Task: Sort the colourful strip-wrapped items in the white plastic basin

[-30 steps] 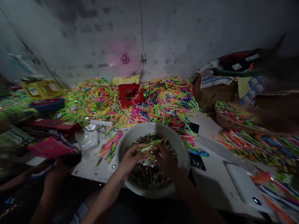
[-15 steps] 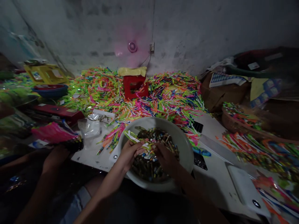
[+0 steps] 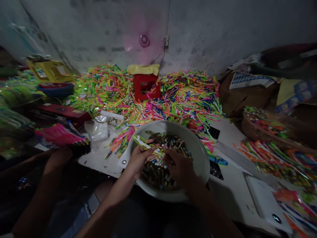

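Left hand (image 3: 142,155): pinching green-and-white strips (image 3: 146,143) between thumb and fingers, over the basin; palm partly open.
Right hand (image 3: 177,162): fingers bent inward, close to the near end of the same strips; grip too dark to tell.
Basin (image 3: 202,162): pale, round, at the front edge of the tabletop (image 3: 226,195), beneath both hands; holding many short dark sticks (image 3: 157,175), some with white or coloured ends.
Back edge: heap of multicoloured strips (image 3: 111,87) spread before the wall; red stool (image 3: 147,96) set among them, topped by yellow cloth (image 3: 143,69).
Left of basin: small bunch of strips (image 3: 121,142), then clear bag (image 3: 97,132); red box (image 3: 68,114) farther left, blue bowl (image 3: 55,92) behind, beside yellow stool (image 3: 54,72).
Far left: another person's hand (image 3: 59,157) at a pink bundle (image 3: 58,135).
Right of basin: blue item (image 3: 218,160) just beside; white case (image 3: 267,200) near the front edge; brown basket (image 3: 259,130) beyond, with a row of strips (image 3: 274,155) before it.
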Tool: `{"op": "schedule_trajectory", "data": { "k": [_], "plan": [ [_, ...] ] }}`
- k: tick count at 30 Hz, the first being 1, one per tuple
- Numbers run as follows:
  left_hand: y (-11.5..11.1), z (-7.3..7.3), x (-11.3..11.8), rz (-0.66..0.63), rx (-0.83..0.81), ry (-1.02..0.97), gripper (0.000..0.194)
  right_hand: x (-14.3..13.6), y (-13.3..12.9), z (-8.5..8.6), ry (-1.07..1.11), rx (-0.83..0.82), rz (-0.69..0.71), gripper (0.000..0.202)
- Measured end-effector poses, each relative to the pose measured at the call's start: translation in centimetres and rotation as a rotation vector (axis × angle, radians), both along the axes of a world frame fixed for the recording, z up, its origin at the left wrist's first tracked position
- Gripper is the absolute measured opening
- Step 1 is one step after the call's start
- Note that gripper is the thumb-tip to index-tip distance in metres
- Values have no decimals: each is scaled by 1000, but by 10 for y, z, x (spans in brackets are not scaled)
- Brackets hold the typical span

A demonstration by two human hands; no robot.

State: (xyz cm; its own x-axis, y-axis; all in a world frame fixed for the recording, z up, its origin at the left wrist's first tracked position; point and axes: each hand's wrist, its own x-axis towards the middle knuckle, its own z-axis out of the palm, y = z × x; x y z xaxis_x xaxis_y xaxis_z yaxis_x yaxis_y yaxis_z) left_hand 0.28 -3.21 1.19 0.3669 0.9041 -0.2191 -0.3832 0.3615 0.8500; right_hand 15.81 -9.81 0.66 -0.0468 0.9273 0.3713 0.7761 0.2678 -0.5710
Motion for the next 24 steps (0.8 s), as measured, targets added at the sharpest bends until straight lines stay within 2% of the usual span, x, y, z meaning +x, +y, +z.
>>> {"op": "schedule_trajectory", "data": {
  "k": [5,11,13,17,19,21,24],
  "plan": [
    [1,-4,-1,8,22,1,47,2,-1,0,2,-39,-16,23],
    [0,-4,-1,4,22,15,42,-3,-2,2,-158,-73,-87,24],
    [-2,-2,0,4,43,31,41,-3,-1,2,-77,-112,-34,22],
    [-5,2,2,-38,98,31,36,4,1,3,198,-226,181,25],
    [-5,2,2,-76,106,32,32,7,2,4,262,-252,222,22],
    [-5,0,4,-105,121,20,28,8,2,4,240,-221,180,16],
    [-8,-2,9,-119,141,21,16,6,1,4,142,-108,37,12]
  ]
}}
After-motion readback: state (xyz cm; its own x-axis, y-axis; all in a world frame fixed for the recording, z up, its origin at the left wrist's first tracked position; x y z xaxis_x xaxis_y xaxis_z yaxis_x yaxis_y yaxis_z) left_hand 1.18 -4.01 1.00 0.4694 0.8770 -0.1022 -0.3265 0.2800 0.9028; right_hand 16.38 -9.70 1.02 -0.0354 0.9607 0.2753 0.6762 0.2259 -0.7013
